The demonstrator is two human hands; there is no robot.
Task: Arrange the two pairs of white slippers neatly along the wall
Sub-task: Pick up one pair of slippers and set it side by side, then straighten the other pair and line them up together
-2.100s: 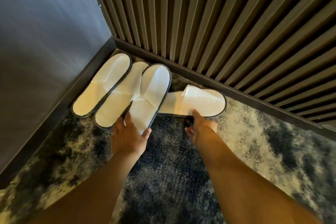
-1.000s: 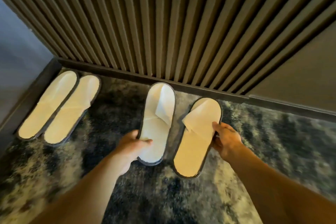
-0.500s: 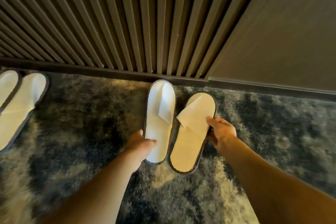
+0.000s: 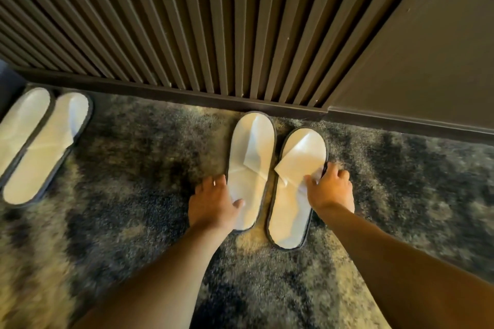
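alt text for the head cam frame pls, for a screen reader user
Two bare hands press on a pair of white slippers lying toes-to-wall on mottled carpet: the left hand on the left slipper, the right hand on the right slipper. A second pair lies far left, angled, below the slatted wall.

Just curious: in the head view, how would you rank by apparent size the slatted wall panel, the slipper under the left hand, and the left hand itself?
1. Slatted wall panel
2. Slipper
3. Left hand, though nearer the camera, so unsure.
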